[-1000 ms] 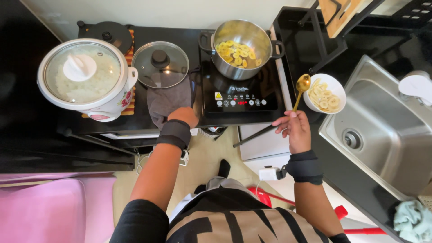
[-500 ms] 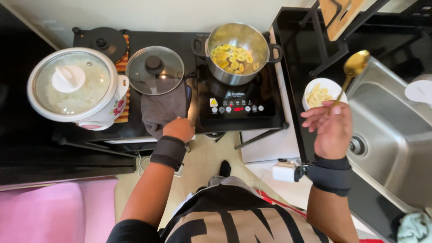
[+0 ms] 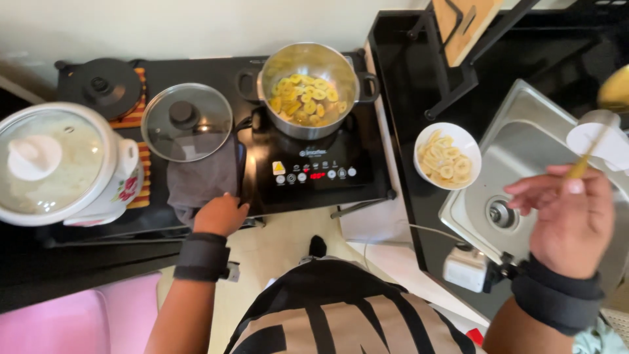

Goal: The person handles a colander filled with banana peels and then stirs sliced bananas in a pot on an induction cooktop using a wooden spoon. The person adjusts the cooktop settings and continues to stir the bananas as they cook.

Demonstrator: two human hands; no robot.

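1. Spoon [image 3: 593, 147]: gold, held in the right hand [image 3: 569, 216]. The handle runs up and to the right from the fingers; the bowl sits at the right frame edge, partly cut off.
2. Right hand: raised over the sink [image 3: 524, 147], fingers pressed together around the spoon handle in a pinch. A black wrist band lies below the hand.
3. Sink: steel, directly under the right hand, drain just left of the knuckles.
4. Bowl [image 3: 448, 157]: white, holds yellow slices; stands left of the right hand on the black counter, apart from it.
5. Left hand [image 3: 220, 215]: fingers curled together, resting on the counter edge, touching the lower edge of a grey cloth [image 3: 200, 180]. It holds nothing that can be seen.
6. Glass lid [image 3: 187, 122]: above the left hand, resting on the cloth.
7. Cooktop [image 3: 313, 167]: just right of the left hand. A steel pot [image 3: 308, 88] with yellow slices stands on it.
8. Rice cooker [image 3: 62, 164]: white, well left of the left hand.
9. Black lid [image 3: 99, 85]: above the rice cooker, on a striped mat.
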